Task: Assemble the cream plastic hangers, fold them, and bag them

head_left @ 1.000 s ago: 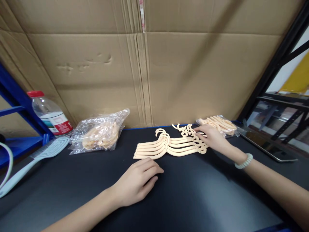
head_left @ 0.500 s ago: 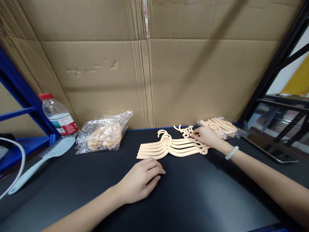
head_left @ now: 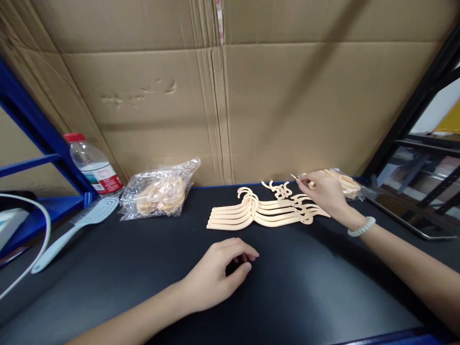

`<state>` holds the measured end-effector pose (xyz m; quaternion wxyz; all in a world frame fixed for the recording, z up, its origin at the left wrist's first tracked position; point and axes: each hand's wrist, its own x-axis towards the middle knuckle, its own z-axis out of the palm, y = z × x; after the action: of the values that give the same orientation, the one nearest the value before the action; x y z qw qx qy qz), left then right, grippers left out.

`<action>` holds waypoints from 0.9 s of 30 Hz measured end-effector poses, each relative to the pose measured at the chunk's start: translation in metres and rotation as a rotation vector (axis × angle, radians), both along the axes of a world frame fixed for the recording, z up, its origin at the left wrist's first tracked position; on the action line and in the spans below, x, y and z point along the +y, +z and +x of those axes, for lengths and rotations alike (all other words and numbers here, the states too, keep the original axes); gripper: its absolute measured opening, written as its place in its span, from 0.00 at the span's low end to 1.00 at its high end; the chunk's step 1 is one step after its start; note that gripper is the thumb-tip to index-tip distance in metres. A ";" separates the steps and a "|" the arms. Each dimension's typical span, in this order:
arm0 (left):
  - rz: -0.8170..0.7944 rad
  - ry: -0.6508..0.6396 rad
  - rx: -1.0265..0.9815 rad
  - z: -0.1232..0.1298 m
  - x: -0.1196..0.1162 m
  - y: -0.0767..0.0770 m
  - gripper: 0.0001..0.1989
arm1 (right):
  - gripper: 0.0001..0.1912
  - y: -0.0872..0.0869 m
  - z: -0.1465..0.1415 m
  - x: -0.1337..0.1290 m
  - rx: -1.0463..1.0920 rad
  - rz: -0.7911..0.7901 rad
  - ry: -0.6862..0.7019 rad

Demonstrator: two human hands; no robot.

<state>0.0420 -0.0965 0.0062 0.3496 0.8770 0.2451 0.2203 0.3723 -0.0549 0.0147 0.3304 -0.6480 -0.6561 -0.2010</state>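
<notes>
My left hand (head_left: 223,275) rests low over the black tabletop, fingers curled and thumb apart, with nothing in it. Pinched between the thumb and fingers of my right hand (head_left: 327,194) is a small beige plastic piece (head_left: 294,177), mostly hidden by the fingers. In front of me lies a row of overlapping beige clothes hangers (head_left: 233,214), their hooks pointing away. Beyond the hangers' right end sits a small pile of loose beige hooks (head_left: 282,190). Several slim beige pieces (head_left: 316,210) lie at the right end of the row, under my right hand.
A clear plastic bag (head_left: 161,194) with beige parts lies back left; another bag of parts (head_left: 347,182) is behind my right hand. At the left are a bottle with a red cap (head_left: 97,170), a pale blue hairbrush (head_left: 72,235) and a white cable (head_left: 46,225). A dark glossy tablet-like slab (head_left: 406,215) lies right.
My right hand has lifted and moved right from the hook pile, now with a small beige piece pinched in it. My left hand's thumb and fingers have spread apart. The view has shifted slightly.
</notes>
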 end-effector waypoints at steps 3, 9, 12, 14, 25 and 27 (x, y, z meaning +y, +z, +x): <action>-0.350 0.073 -0.080 0.006 -0.004 -0.003 0.10 | 0.12 0.009 -0.028 -0.021 0.324 0.093 0.188; -0.771 0.184 -0.302 0.011 -0.003 -0.003 0.21 | 0.10 0.006 -0.102 -0.063 0.899 -0.309 0.636; -0.821 0.231 -0.389 0.013 -0.004 -0.002 0.19 | 0.09 -0.005 -0.120 -0.071 0.924 -0.498 0.783; -0.821 0.270 -0.432 0.013 -0.005 -0.003 0.17 | 0.10 -0.012 -0.125 -0.071 0.928 -0.546 0.791; -0.844 0.394 -0.527 0.013 0.002 -0.007 0.15 | 0.19 -0.021 -0.086 -0.046 0.000 -0.233 0.659; -0.827 0.427 -0.552 0.012 0.005 -0.008 0.15 | 0.26 -0.030 -0.076 -0.036 -0.140 -0.263 0.526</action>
<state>0.0537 -0.0915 -0.0016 0.6647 0.5065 0.3830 0.3938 0.2963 -0.0911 -0.0151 0.2384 -0.4776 -0.8430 -0.0660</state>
